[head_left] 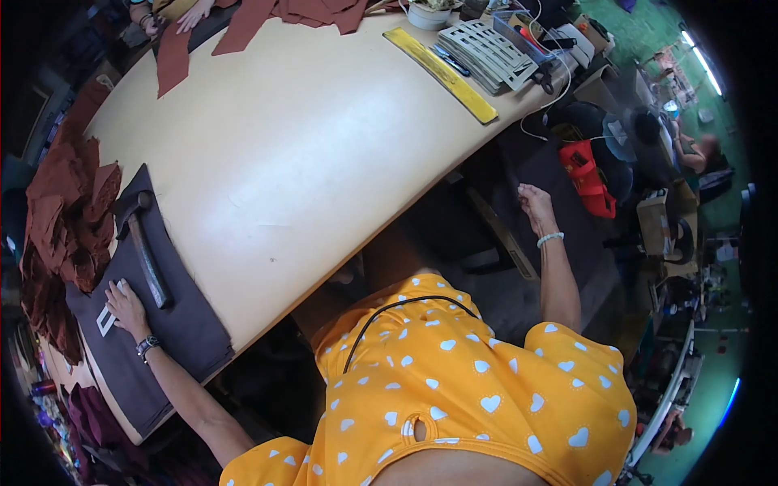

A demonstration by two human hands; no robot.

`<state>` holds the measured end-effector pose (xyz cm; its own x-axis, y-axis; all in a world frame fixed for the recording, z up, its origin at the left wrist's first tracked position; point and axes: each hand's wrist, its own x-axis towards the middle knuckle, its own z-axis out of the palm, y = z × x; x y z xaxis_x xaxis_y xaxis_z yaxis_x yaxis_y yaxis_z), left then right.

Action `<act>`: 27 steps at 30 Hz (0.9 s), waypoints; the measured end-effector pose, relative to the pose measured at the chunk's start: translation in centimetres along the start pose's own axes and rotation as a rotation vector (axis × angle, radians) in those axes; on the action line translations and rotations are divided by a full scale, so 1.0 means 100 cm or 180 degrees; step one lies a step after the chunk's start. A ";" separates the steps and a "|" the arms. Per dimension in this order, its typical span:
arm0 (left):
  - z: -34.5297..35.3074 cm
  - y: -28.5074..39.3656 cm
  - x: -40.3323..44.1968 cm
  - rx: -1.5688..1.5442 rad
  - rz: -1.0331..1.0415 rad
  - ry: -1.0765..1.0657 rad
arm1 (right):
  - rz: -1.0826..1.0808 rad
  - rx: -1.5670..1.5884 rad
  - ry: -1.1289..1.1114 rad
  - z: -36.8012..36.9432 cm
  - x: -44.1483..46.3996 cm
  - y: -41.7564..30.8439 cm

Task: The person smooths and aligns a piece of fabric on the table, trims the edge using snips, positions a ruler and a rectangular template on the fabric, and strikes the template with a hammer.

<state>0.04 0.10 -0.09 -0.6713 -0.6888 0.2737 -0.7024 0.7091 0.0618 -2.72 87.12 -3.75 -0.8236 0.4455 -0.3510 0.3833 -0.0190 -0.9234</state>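
Observation:
At lower left, my left hand (126,311) rests on a stack of dark grey cloth (194,324), its fingers over a small white template (105,321) with a rectangular cutout. Part of the template is hidden beneath the hand. Beside it on the same cloth lies a hammer (148,257) with a dark head and handle. Off the table's edge at right, my right hand (536,207) is raised with its fingers curled together. Whatever is between those fingers, if anything, is too small to make out.
Crumpled reddish-brown cloth (71,215) is heaped at left. A yellow ruler (442,74), stacked stencil cards (490,55) and a plastic bin (519,34) occupy the far right of the pale table (308,138). Another person's hand (194,14) touches brown cloth strips at the far edge.

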 end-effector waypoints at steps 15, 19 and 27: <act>-0.021 0.022 -0.012 0.0341 -0.0093 0.0307 | -0.0112 0.0577 0.0703 -0.003 0.010 0.015; -0.050 0.051 -0.032 0.0273 0.0113 0.1099 | 0.0145 0.1454 0.0902 -0.031 0.017 0.030; -0.183 0.220 -0.148 -0.2724 0.2145 0.0983 | -0.2836 -0.0802 0.1731 0.060 -0.101 -0.129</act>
<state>-1.14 28.70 14.80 -0.6812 -0.1447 0.7176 0.2528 0.8734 0.4162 -1.89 77.53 10.78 -0.5762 0.5476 0.6068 -0.1373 0.6670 -0.7323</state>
